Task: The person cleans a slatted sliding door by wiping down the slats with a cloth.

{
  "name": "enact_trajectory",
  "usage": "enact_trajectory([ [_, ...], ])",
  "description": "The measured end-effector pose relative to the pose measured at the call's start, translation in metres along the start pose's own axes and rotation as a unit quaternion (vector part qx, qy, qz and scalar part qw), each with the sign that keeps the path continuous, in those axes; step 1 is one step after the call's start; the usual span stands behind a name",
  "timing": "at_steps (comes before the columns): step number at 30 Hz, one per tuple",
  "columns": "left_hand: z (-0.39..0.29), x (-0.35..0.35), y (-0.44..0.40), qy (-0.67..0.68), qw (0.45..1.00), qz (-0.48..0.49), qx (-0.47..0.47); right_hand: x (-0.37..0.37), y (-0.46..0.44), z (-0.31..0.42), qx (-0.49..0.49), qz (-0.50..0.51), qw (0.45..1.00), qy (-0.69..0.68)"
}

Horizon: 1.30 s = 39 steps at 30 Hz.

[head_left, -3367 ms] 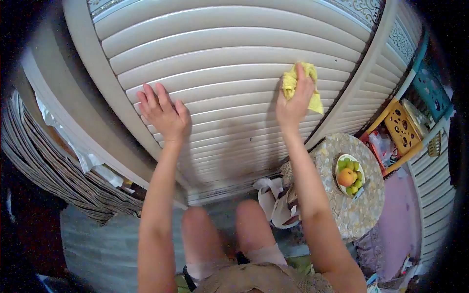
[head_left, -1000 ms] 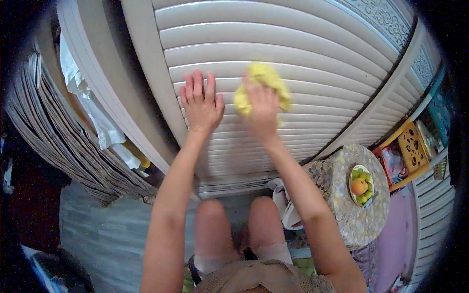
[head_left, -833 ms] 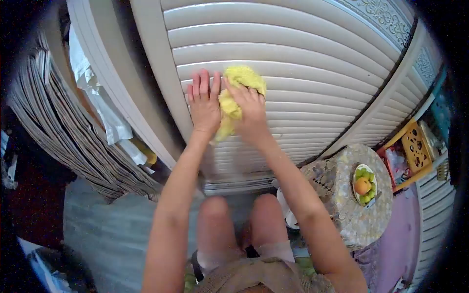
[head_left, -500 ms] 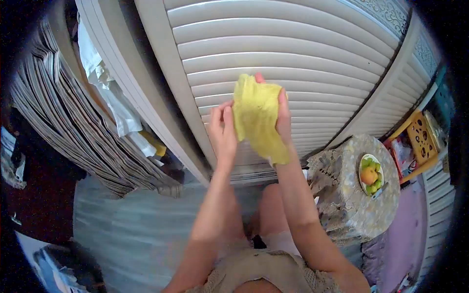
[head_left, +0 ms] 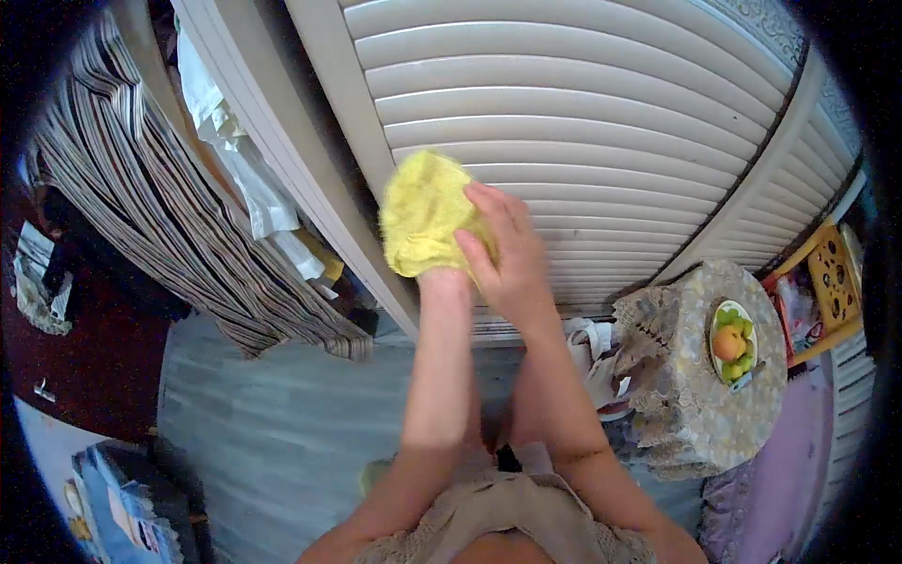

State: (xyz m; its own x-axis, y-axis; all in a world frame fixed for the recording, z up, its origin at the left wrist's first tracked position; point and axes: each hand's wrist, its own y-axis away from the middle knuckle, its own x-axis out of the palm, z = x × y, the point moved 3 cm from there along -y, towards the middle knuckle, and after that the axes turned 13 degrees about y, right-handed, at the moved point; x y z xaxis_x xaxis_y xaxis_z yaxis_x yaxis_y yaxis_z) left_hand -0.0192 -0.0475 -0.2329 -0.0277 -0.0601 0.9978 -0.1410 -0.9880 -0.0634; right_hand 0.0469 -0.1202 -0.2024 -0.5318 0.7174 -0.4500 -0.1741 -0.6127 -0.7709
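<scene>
The yellow cloth (head_left: 423,211) is draping over the left hand (head_left: 444,279) in front of the louvered door (head_left: 601,141), near the left edge of its slats. It is hiding that hand's fingers, so how far they are opening, or what they are gripping, I cannot tell. The right hand (head_left: 512,249) is curving half open at the cloth's right side, its fingers touching the fabric and its thumb standing apart; whether it is pinching any of it is unclear.

Both forearms are blocking part of the view of the thighs and the grey floor (head_left: 272,432). On the left, striped fabric (head_left: 155,188) is hanging in folds, with white fabric (head_left: 263,188) showing between it and the pale upright beside the door. Further down, blue denim (head_left: 141,512) is lying at the lower left corner.

On the right, a round desk (head_left: 747,423) is standing near the door, its patterned covering drooping over the edge. It is carrying a plate (head_left: 715,331) with an orange fruit (head_left: 728,343) and green fruit (head_left: 734,372). Beyond the desk, a yellow crate (head_left: 832,282) is standing, and white items (head_left: 590,340) are sitting between desk and legs.
</scene>
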Motion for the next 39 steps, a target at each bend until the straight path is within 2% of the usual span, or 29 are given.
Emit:
enact_trajectory([
  [1,-0.011,-0.009,-0.020,0.059,0.988,0.139,-0.013,-0.003,0.004,-0.003,0.001,-0.001,1.000,-0.001],
  [2,-0.019,-0.015,-0.043,0.116,0.954,0.275,-0.028,-0.007,0.009,-0.010,0.025,0.004,1.000,-0.002],
  [3,-0.017,-0.008,-0.053,-0.087,0.973,0.075,0.200,-0.010,0.014,-0.018,0.049,0.008,0.999,-0.003],
  [4,-0.021,-0.005,-0.073,-0.218,0.924,0.134,0.283,-0.011,0.020,-0.024,0.050,0.007,0.999,-0.003],
  [5,-0.024,-0.005,-0.093,-0.325,0.850,0.174,0.376,-0.010,0.027,-0.034,0.086,0.018,0.996,-0.008],
  [6,-0.024,0.001,-0.108,-0.409,0.773,0.167,0.456,-0.010,0.034,-0.043,0.122,0.028,0.992,-0.013],
  [7,-0.015,0.010,-0.110,-0.408,0.773,0.168,0.455,-0.010,0.040,-0.049,0.122,0.027,0.992,-0.012],
  [8,-0.002,0.024,-0.105,-0.576,0.580,0.134,0.560,-0.011,0.046,-0.056,0.137,0.028,0.990,-0.012],
  [9,0.012,0.033,-0.103,-0.698,0.342,0.090,0.623,-0.013,0.048,-0.063,0.151,0.028,0.988,-0.012],
  [10,0.015,0.028,-0.107,-0.696,0.343,0.094,0.624,-0.015,0.046,-0.069,0.152,0.024,0.988,-0.011],
  [12,0.025,0.011,-0.114,-0.725,0.377,0.154,0.556,-0.024,0.038,-0.080,0.092,-0.024,0.988,0.122],
  [13,0.028,0.011,-0.112,-0.737,0.399,0.126,0.530,-0.027,0.031,-0.091,0.097,-0.027,0.987,0.126],
  [14,0.026,0.009,-0.110,-0.738,0.403,0.132,0.525,-0.032,0.017,-0.102,0.061,-0.063,0.976,0.202],
  [15,0.023,0.008,-0.111,-0.739,0.341,0.184,0.551,-0.036,0.003,-0.112,0.023,-0.097,0.956,0.276],
  [16,0.020,0.007,-0.113,-0.733,0.278,0.236,0.575,-0.037,-0.009,-0.124,0.027,-0.098,0.954,0.283],
  [18,0.011,-0.003,-0.115,-0.772,0.217,0.270,0.533,-0.045,-0.025,-0.150,-0.011,-0.137,0.941,0.309],
  [19,0.008,0.000,-0.113,-0.773,0.225,0.298,0.513,-0.053,-0.025,-0.161,-0.003,-0.145,0.934,0.328],
  [20,0.009,-0.002,-0.113,-0.763,0.195,0.278,0.551,-0.058,-0.024,-0.170,-0.039,-0.129,0.927,0.349],
  [21,0.008,-0.004,-0.113,-0.783,0.194,0.266,0.528,-0.065,-0.022,-0.178,-0.076,-0.109,0.920,0.368],
  [22,0.008,-0.006,-0.116,-0.789,0.185,0.255,0.527,-0.076,-0.019,-0.190,-0.069,-0.111,0.915,0.381],
  [24,0.010,-0.009,-0.116,-0.788,0.175,0.249,0.536,-0.094,-0.012,-0.205,-0.121,-0.049,0.886,0.444],
  [25,0.012,-0.010,-0.115,-0.789,0.180,0.253,0.530,-0.105,-0.009,-0.211,-0.116,-0.045,0.885,0.449],
  [27,0.018,-0.012,-0.113,-0.780,0.212,0.239,0.538,-0.121,-0.006,-0.220,-0.176,0.023,0.857,0.484],
  [30,0.034,-0.018,-0.108,-0.782,0.244,0.237,0.522,-0.134,0.001,-0.237,-0.174,0.026,0.851,0.495],
  [31,0.041,-0.018,-0.105,-0.787,0.210,0.248,0.524,-0.135,0.005,-0.241,-0.176,0.029,0.851,0.495],
  [32,0.047,-0.019,-0.101,-0.788,0.210,0.243,0.525,-0.136,0.010,-0.244,-0.165,0.031,0.857,0.487],
  [34,0.064,-0.023,-0.094,-0.813,0.195,0.287,0.468,-0.135,0.017,-0.252,-0.165,0.032,0.864,0.474],
  [36,0.077,-0.030,-0.092,-0.798,0.196,0.292,0.489,-0.137,0.027,-0.262,-0.120,0.048,0.880,0.457],
  [39,0.092,-0.029,-0.086,-0.773,0.213,0.331,0.498,-0.145,0.040,-0.276,-0.111,0.039,0.882,0.457],
])
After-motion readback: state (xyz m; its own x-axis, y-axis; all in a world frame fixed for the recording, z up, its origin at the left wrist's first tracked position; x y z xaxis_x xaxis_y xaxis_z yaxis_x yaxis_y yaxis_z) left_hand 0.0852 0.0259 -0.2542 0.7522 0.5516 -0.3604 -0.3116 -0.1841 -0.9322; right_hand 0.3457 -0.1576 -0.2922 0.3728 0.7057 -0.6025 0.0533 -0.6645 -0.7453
